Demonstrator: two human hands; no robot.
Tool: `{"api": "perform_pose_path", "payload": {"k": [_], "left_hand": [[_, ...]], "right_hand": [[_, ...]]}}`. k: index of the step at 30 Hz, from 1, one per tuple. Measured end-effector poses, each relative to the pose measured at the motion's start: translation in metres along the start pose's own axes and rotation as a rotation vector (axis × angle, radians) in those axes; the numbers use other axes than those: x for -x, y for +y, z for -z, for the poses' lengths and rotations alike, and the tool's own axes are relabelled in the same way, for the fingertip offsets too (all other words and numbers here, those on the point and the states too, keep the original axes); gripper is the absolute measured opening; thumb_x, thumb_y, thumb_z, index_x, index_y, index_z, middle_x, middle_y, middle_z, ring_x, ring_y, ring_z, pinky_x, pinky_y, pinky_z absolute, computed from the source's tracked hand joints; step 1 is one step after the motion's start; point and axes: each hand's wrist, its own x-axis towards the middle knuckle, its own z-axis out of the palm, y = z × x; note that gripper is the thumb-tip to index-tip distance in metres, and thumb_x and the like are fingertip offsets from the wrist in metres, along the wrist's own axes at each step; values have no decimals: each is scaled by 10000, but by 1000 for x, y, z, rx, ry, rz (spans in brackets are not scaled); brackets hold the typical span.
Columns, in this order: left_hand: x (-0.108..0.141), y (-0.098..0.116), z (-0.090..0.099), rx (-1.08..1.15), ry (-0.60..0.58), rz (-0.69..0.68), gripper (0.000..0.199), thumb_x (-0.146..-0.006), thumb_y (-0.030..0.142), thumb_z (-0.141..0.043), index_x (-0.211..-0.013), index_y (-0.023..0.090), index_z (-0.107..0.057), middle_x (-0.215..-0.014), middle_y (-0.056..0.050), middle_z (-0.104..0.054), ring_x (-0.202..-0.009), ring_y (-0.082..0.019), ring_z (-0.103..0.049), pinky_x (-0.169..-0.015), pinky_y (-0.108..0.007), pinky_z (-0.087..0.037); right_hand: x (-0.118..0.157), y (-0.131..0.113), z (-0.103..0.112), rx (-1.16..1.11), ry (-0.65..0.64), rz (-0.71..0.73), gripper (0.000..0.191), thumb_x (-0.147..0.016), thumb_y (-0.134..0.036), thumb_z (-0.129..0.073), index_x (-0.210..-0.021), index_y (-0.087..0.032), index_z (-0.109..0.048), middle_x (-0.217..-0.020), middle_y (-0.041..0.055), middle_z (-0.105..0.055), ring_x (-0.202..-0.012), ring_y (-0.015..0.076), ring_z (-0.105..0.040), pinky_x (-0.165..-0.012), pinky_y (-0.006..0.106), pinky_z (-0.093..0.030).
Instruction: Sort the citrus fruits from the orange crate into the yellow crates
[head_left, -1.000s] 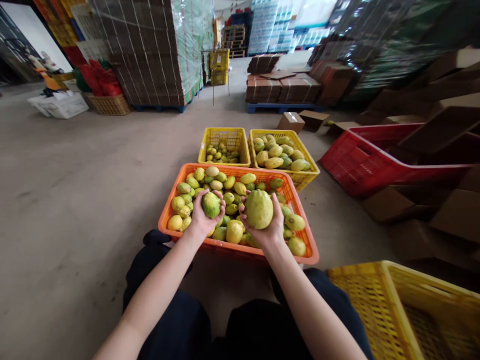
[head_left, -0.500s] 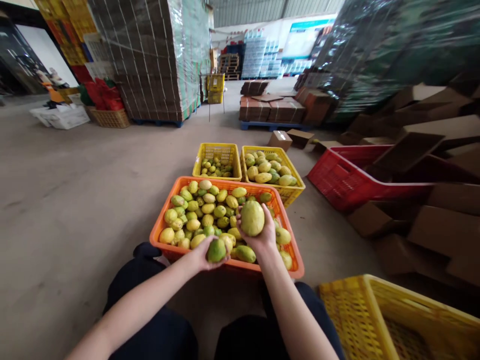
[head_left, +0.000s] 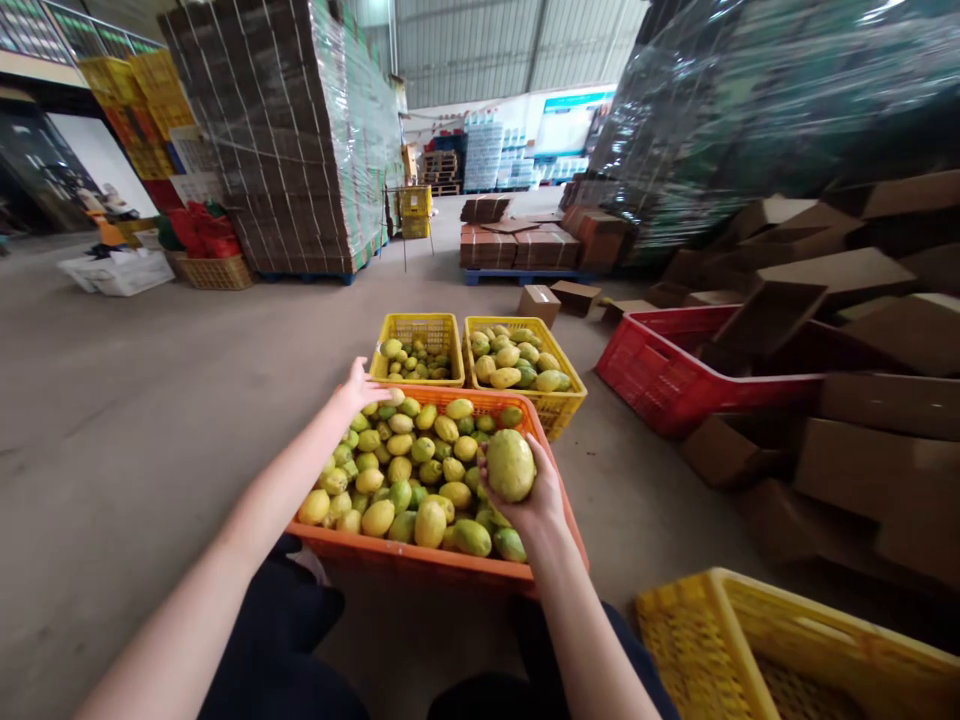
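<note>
two hands are showing; one orange crate and two yellow crates are holding dozens of fruits.

You can read no words, numbers or brand anywhere in view. On the far wall you have a blue-and-white board, with a blue band along its top edge; any lettering there is too small and blurred for you to make out.
</note>
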Motion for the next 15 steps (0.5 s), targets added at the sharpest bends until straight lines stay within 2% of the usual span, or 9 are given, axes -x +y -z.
{"api": "perform_pose_path", "payload": {"k": [3,7,11,15], "left_hand": [[24,-21,17,-35,-4,233,464,-835,479,-541,-1114,119,-626,-1239,-274,-637,-1164,-419,-656,-959,-606,-514],[64,-62,43,-78,-42,466,324,-854,363,-515,-1019,150,-695,-1287,-187,-682,-1248,-340,-628,-1008,-472,-504],[85,-79,58,-170,-54,477,288,-845,341,-542,-997,168,-716,-1323,-146,-686,-1231,-308,-642,-983,-411,-508],[88,-75,59,-234,-77,379,330,-808,432,-613,-999,182,-712,-1288,-144,-696,-1163,-298,-672,-967,-383,-506]], "right_hand": [[1,-2,4,-19,14,-1,215,-880,-412,-601,-913,-209,-665,-771,54,-742,-619,198,-666,-556,314,-563],[1,5,9,9,15,-31,225,-895,-417,-603,-943,-203,-650,-744,56,-737,-601,198,-675,-551,319,-571],[3,20,18,-8,72,-98,215,-925,-414,-589,-949,-203,-628,-714,49,-719,-608,198,-684,-580,329,-585],[-2,27,37,54,103,-185,207,-886,-385,-627,-973,-198,-614,-746,63,-714,-663,223,-705,-599,347,-591]]}}
